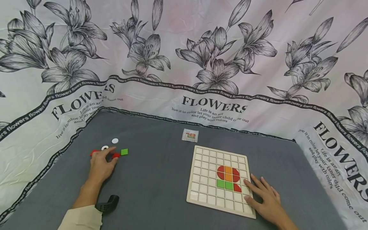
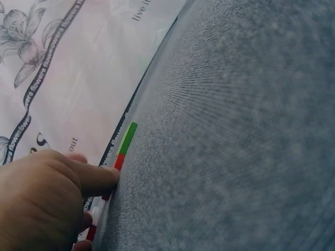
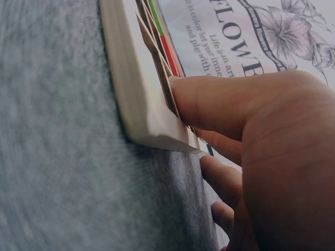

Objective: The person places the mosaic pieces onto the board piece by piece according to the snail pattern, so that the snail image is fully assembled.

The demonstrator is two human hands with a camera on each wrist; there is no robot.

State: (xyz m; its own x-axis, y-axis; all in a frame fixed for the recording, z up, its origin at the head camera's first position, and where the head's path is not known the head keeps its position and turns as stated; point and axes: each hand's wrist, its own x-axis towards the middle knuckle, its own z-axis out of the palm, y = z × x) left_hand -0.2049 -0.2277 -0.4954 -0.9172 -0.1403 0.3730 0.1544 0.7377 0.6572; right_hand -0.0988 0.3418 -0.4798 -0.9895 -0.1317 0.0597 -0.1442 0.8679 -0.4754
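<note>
My left hand (image 1: 101, 164) is low over a small group of flat tiles, thumb and index finger spread around a red tile (image 1: 116, 155). In the left wrist view, the thumb tip overlaps this red tile (image 2: 119, 162). A green square tile (image 1: 124, 151) lies beside it. Another red tile (image 1: 94, 152) and a white tile with a dark centre (image 1: 104, 148) are partly covered by the hand. My right hand (image 1: 267, 198) rests with spread fingers on the right edge of a wooden grid board (image 1: 202, 198), which holds red, orange and green tiles.
A white disc (image 1: 115, 140) lies just beyond the left hand's tiles. Behind the board is a small picture card (image 1: 190, 135) with a coloured pattern on a grid. Flower-printed cloth (image 1: 161, 99) rises around the grey tabletop (image 1: 149, 179).
</note>
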